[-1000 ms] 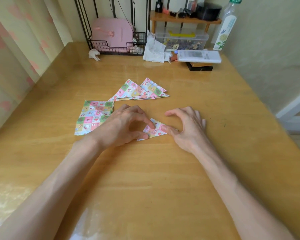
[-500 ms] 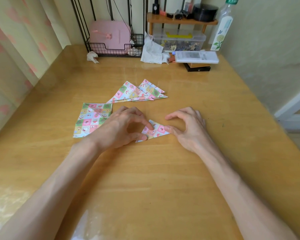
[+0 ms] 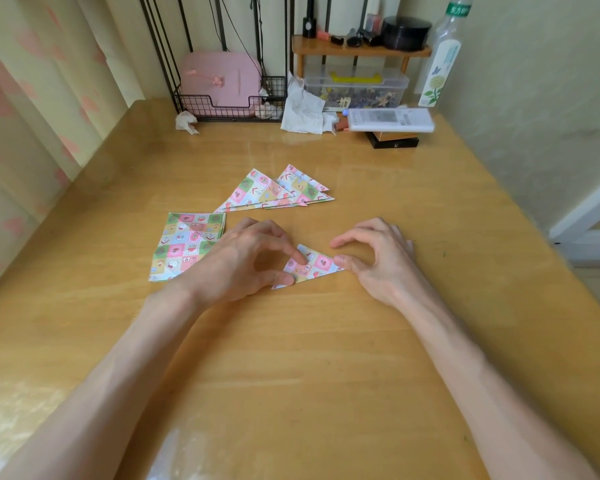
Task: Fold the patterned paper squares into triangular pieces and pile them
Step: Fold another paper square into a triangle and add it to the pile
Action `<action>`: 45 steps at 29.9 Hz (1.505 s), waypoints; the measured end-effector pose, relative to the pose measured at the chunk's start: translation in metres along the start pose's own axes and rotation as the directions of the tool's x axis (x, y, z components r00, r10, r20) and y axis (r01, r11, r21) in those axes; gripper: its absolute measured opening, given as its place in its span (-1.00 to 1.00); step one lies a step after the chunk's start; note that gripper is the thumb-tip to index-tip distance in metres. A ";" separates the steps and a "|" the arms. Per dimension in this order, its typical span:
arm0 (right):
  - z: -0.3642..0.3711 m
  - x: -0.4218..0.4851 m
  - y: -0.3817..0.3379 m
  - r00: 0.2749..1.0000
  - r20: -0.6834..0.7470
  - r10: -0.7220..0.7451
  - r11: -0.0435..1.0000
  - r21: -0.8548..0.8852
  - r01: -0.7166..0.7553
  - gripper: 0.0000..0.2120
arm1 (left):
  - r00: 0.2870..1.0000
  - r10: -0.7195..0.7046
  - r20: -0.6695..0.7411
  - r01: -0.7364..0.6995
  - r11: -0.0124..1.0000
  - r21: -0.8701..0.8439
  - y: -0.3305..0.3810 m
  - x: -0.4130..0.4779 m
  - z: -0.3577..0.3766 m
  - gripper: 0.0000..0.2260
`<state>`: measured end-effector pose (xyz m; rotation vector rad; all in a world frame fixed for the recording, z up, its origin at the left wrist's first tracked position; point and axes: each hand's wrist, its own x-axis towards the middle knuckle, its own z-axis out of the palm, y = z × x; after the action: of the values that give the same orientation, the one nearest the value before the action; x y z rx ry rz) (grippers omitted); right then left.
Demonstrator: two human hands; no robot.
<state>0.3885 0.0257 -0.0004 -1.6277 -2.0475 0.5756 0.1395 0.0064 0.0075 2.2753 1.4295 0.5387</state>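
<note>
Patterned paper, pink and green checks with small cartoon prints, is lying as a small folded triangle (image 3: 317,268) on the wooden table (image 3: 291,358), at its middle between the two hands. The left hand (image 3: 238,263) is pinning it down: its fingers are curled, the index tip is pressing on the triangle's far-left part and the thumb is bearing on the near-left corner. The right hand (image 3: 378,259) is arched in a loose curve, its thumb tip touching the triangle's right point while its index finger is hovering just above the table, gripping nothing.

To the left, partly under the left wrist, a stack of unfolded squares (image 3: 184,244) is waiting. Farther off, just beyond the hands, a pile of finished triangles (image 3: 278,190) is fanning out, its pieces overlapping.

Judging from this, the person is creasing the current piece, sharpening the fold before it goes on the pile; several squares seem left to do. The next move is likely calling for a firm run along the folded edge with the layers kept aligned, then a lift toward the far pile. Thin paper like this may slide on the glossy tabletop, so one hand should be anchoring it.
</note>
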 end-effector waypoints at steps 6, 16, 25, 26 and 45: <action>0.007 -0.005 -0.007 0.993 -0.034 -0.110 0.990 -0.095 0.106 -0.82 | 1.000 0.012 -0.007 -0.012 1.000 -0.022 -0.001 -0.001 -0.001 -0.74; -0.001 -0.005 -0.021 1.000 0.030 -0.003 0.831 0.556 -0.014 -0.91 | 0.993 -0.084 -0.077 0.054 0.941 -0.333 0.003 0.001 0.000 -0.50; -0.004 -0.011 -0.029 0.994 0.068 0.084 0.733 0.672 -0.107 -0.81 | 0.974 -0.177 -0.140 0.074 0.838 -0.541 0.020 0.004 0.009 -0.76; -0.004 -0.010 -0.028 0.993 0.066 0.096 0.743 0.659 -0.116 -0.82 | 0.970 -0.182 -0.161 0.071 0.846 -0.528 0.018 0.004 0.008 -0.75; 0.028 0.099 -0.031 0.928 -0.243 0.282 0.852 0.508 -0.126 -0.89 | 0.727 -0.370 -0.579 0.056 0.872 -0.487 -0.013 0.002 -0.019 -0.86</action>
<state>0.3280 0.1149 0.0045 -1.5191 -1.3659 0.7795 0.1203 0.0161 0.0168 1.5642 1.6261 1.5323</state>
